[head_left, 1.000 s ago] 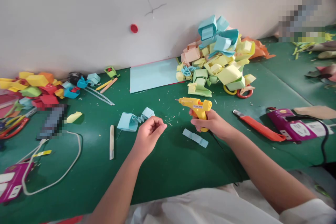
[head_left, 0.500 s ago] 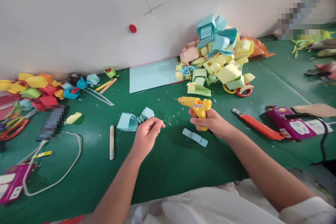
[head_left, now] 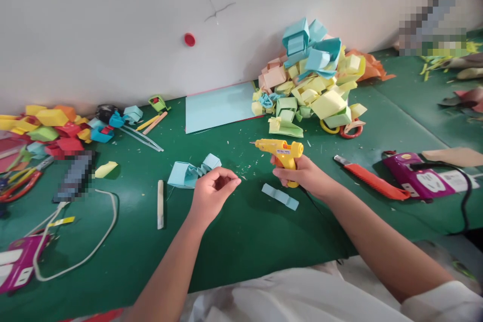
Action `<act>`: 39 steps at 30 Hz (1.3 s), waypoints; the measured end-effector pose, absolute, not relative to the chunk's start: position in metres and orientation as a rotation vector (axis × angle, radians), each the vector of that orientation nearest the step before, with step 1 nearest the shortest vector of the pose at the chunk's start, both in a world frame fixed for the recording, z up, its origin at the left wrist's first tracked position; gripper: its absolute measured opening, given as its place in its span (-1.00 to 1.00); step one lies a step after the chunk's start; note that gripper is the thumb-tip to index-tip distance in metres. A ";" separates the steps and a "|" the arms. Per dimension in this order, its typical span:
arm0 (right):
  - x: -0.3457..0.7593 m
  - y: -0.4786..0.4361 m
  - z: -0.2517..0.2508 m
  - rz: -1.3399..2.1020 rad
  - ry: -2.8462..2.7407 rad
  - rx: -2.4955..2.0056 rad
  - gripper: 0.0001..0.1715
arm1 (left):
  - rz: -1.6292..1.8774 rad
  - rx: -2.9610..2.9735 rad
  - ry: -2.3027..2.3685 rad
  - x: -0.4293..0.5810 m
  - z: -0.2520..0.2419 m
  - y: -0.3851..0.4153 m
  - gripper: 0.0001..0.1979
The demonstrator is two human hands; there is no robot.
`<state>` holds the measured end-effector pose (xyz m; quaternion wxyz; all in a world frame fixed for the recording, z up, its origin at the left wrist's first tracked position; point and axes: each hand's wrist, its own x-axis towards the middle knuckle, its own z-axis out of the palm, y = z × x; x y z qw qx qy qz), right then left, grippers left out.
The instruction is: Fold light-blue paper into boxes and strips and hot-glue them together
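My right hand (head_left: 304, 173) is wrapped round the handle of a yellow hot glue gun (head_left: 279, 148), held above the table with its nozzle pointing left. Thumb and index fingertip meet in a pinch on my left hand (head_left: 213, 193); anything between them is too small to make out. Behind the left hand lies a folded light-blue paper piece (head_left: 183, 175), partly covered by the fingers. A creased light-blue paper strip (head_left: 279, 196) rests flat just below the glue gun. To the left of my left hand is a pale stick (head_left: 160, 205).
Folded paper boxes (head_left: 320, 75) are heaped at the back right, beside a blue sheet (head_left: 219, 108). On the right lie a red utility knife (head_left: 373, 181) and a purple power strip (head_left: 418, 173). At left are colourful paper pieces (head_left: 53, 116), scissors (head_left: 24, 186) and a white cable (head_left: 113, 221).
The fingers of my left hand have loosened from a tighter curl into a rounder thumb-and-index pinch. The glue gun stays in my right hand, almost unmoved.
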<state>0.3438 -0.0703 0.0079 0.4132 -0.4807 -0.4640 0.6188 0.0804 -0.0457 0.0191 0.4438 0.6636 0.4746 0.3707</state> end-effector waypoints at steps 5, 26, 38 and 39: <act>0.344 -0.070 0.007 1.552 -1.184 -1.229 -0.60 | 0.954 1.690 1.154 0.079 0.024 -0.046 -0.75; 0.348 -0.079 0.014 1.762 -1.261 -1.002 -0.54 | 1.119 1.700 1.180 0.076 0.022 -0.050 -0.89; 0.349 -0.081 0.010 1.835 -1.291 -0.939 -0.52 | 1.432 2.110 1.092 0.076 0.033 -0.060 -0.77; 0.348 -0.081 0.010 1.832 -1.301 -0.936 -0.53 | 1.453 2.153 1.092 0.077 0.033 -0.060 -0.78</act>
